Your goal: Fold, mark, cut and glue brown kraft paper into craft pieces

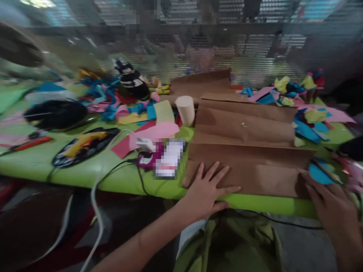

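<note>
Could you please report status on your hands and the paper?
Left hand spread on brown paper. Right hand at its edge. Pale scrap on top.

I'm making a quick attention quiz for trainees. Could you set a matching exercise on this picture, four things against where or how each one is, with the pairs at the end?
Things
1. Left hand
2. Right hand
3. Pale cylinder
4. Yellow piece

Places and states
A. Lying on a black oval
B. Standing on end beside the brown paper
C. Fingers spread on the brown paper
D. At the brown paper's right end

Pairs: 1-C, 2-D, 3-B, 4-A
</note>
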Motion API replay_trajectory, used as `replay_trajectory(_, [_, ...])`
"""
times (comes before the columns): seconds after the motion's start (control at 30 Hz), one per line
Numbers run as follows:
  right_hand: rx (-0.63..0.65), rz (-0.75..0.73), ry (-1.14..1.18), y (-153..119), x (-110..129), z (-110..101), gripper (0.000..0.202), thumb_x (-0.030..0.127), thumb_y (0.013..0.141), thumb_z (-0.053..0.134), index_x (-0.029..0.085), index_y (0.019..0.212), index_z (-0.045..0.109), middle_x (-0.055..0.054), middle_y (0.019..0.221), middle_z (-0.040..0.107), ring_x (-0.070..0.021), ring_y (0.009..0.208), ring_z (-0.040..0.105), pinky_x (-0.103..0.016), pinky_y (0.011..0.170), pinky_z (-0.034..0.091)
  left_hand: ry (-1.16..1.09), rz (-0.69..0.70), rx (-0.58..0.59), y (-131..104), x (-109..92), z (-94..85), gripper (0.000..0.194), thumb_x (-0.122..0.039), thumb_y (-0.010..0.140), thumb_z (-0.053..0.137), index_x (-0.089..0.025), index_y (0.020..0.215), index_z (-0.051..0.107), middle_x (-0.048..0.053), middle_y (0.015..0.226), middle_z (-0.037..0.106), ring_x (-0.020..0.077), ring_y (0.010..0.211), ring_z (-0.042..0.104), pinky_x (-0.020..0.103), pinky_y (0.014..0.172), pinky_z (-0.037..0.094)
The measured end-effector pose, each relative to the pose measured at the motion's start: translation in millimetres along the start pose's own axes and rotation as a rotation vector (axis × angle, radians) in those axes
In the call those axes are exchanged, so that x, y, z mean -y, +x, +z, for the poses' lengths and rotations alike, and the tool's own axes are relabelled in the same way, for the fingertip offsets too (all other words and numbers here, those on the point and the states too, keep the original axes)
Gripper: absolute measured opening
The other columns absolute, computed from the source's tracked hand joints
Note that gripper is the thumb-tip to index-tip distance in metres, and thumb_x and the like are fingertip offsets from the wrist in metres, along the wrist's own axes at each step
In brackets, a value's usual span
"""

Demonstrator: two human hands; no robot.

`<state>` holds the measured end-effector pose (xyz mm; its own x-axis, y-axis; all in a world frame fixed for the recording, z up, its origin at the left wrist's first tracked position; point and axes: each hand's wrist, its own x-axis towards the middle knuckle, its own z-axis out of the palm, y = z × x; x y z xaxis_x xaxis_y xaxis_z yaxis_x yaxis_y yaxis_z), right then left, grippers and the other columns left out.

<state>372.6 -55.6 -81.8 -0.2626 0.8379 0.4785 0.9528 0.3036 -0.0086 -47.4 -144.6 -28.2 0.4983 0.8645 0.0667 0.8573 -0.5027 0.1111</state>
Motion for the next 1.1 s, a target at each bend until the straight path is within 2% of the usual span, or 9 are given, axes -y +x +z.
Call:
replay_trajectory(0.13, [0.004,0.105,-0.036,5,19,-20,0.042,0.043,0.105,0.042,0.025,0.128,0.072,-0.015,0.122,0.066,-0.0305,0.119,0.059,-0.045,0.105,0.042,0.028,0.015,-0.015,1,0,5.1,0.068,-0.065,0.094,0.053,-0.055,0.155,0.026,0.002,0.172,0.017,0.0427,0.154,0.021,0.075,0.115,0.019])
replay_trajectory(0.23, [-0.068,0.133,0.002,8,39,-43,0.044,0.039,0.103,0.050,0.034,0.147,0.056,-0.009,0.158,0.044,-0.0313,0.146,0.040,-0.049,0.119,0.030,0.056,0.020,-0.022,1,0,7.8,0.071,-0.060,0.092,0.059,-0.054,0.155,0.026,0.002,0.171,0.018,0.0430,0.154,0.020,0.075,0.115,0.019])
replay_trajectory(0.33, [-0.112,0.024,0.058,7,76,-64,0.060,0.032,0.101,0.056,0.041,0.157,0.037,-0.005,0.167,0.033,-0.0331,0.151,0.032,-0.054,0.122,0.024,0.071,0.028,-0.030,1,1,10.0,0.072,-0.060,0.092,0.060,-0.054,0.155,0.027,0.003,0.171,0.020,0.0434,0.154,0.021,0.075,0.115,0.020])
replay_trajectory(0.4, [-0.005,-0.099,0.159,2,111,-72,0.066,0.029,0.102,0.051,0.039,0.162,0.026,-0.005,0.168,0.030,-0.0317,0.154,0.027,-0.056,0.122,0.022,0.072,0.031,-0.030,1,2,11.8,0.070,-0.061,0.092,0.059,-0.054,0.155,0.028,0.003,0.171,0.020,0.0437,0.153,0.022,0.076,0.114,0.021])
replay_trajectory(0.53, [0.275,-0.444,0.320,-15,187,-64,0.067,0.035,0.101,0.051,0.029,0.162,0.026,-0.002,0.169,0.031,-0.0244,0.156,0.021,-0.049,0.126,0.014,0.059,0.030,-0.033,0,5,16.2,0.068,-0.065,0.093,0.054,-0.051,0.155,0.031,0.003,0.171,0.019,0.0417,0.154,0.022,0.075,0.114,0.022])
replay_trajectory(0.63, [0.380,-0.486,0.354,-25,215,-49,0.072,0.042,0.100,0.053,0.023,0.163,0.024,-0.001,0.170,0.025,-0.0226,0.157,0.017,-0.048,0.128,0.009,0.064,0.026,-0.028,0,6,18.3,0.065,-0.069,0.093,0.050,-0.046,0.152,0.041,0.005,0.170,0.023,0.0407,0.153,0.024,0.074,0.115,0.022])
replay_trajectory(0.77, [0.404,-0.363,0.297,-31,201,-39,0.070,0.040,0.103,0.049,0.023,0.164,0.019,0.000,0.170,0.026,-0.0200,0.156,0.022,-0.048,0.129,0.006,0.086,0.042,-0.044,1,6,18.0,0.062,-0.068,0.094,0.048,-0.050,0.152,0.039,0.006,0.170,0.025,0.0422,0.153,0.025,0.076,0.113,0.022])
replay_trajectory(0.87, [0.398,-0.249,0.213,-35,169,-42,0.070,0.036,0.103,0.050,0.023,0.164,0.018,-0.002,0.169,0.027,-0.0213,0.155,0.025,-0.049,0.128,0.008,0.092,0.062,-0.066,2,5,17.0,0.064,-0.066,0.094,0.049,-0.053,0.154,0.031,0.005,0.170,0.025,0.0436,0.152,0.027,0.076,0.113,0.022])
replay_trajectory(1.1, [0.361,-0.105,0.106,-43,86,-49,0.071,0.038,0.103,0.047,0.028,0.165,0.013,-0.004,0.169,0.029,-0.0240,0.154,0.029,-0.050,0.127,0.016,0.130,0.080,-0.115,3,6,18.3,0.064,-0.060,0.093,0.055,-0.051,0.154,0.034,0.006,0.167,0.031,0.0440,0.149,0.032,0.075,0.112,0.024])
